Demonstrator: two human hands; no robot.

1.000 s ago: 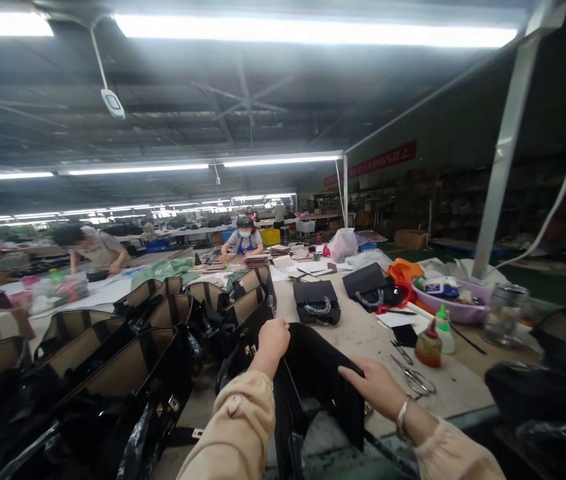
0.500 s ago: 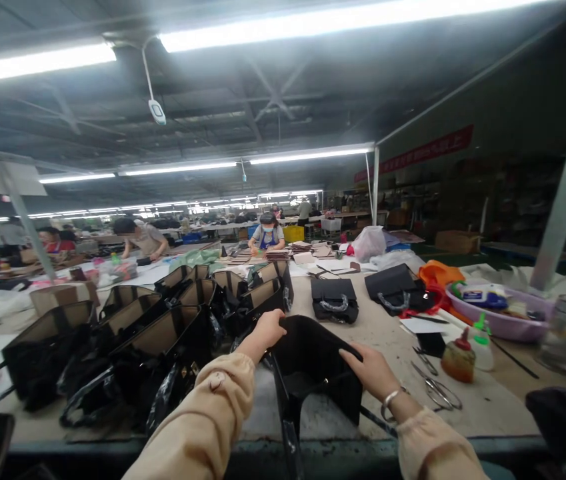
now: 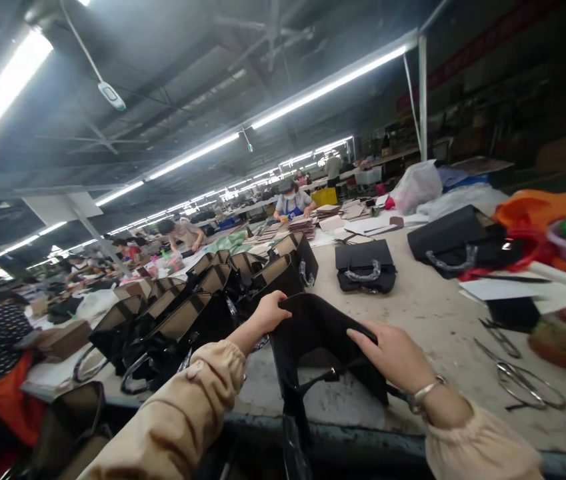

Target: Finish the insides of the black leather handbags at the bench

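From right hand (image 3: 397, 355): passable at two o'clock over tabletop (image 3: 440, 317); obstructed at twelve by closed handbag (image 3: 364, 259), three by scissors (image 3: 505, 368), ten by open bags (image 3: 207, 303).

i watch through one head-worn camera facing forward and down across the worktable (image 3: 427, 307), tilted, a lamp strip (image 3: 330, 87) slanting toward upper right, left hand (image 3: 263, 317) and right hand (image 3: 400, 357) close below centre.

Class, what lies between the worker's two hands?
In the head view, a black bag spans from the left hand to the right hand, both holding its edge.
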